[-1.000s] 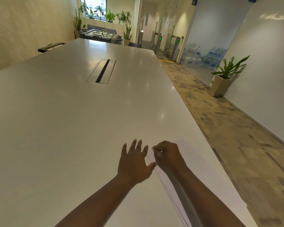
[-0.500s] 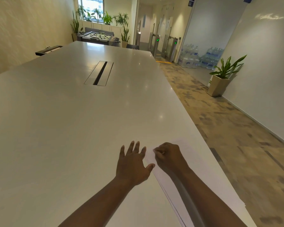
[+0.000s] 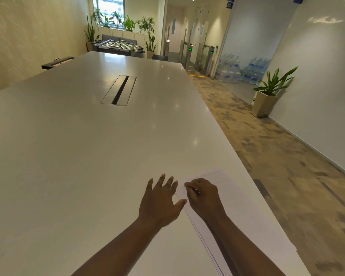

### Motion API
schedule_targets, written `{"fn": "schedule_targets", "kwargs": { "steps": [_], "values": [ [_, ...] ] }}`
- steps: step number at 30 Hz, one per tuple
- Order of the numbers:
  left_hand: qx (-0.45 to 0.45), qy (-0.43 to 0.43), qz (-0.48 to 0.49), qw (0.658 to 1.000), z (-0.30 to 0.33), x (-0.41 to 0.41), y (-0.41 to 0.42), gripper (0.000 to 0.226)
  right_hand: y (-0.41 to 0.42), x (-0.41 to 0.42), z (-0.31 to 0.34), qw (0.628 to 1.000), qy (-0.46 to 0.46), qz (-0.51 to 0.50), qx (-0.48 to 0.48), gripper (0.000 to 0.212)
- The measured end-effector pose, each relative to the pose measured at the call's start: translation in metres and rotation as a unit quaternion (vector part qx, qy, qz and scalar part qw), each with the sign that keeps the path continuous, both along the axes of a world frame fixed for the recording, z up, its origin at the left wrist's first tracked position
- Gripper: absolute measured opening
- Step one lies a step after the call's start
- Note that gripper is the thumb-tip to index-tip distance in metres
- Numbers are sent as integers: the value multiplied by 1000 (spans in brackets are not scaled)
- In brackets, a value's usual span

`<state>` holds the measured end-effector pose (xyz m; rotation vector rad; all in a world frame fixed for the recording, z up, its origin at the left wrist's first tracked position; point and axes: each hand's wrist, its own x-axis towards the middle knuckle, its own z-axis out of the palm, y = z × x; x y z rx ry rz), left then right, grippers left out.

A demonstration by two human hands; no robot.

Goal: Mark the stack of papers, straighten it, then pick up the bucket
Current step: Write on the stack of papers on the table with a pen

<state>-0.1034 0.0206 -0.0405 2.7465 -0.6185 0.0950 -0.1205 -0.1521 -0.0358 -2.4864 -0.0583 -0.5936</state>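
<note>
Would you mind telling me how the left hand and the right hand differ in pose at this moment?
The left hand lies flat with fingers spread on the table, while the right hand is curled around a pen. The left hand sits beside the stack of papers; the right hand is on it, near its far corner. Both reach forward side by side.
</note>
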Motion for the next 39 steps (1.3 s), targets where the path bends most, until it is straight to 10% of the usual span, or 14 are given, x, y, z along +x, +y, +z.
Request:
{"fn": "schedule_targets", "kwargs": {
  "steps": [39],
  "values": [
    [-13, -15, -26, 999, -3, 4, -1, 87, 0, 4, 26, 991, 77, 61, -88, 23]
  ]
}}
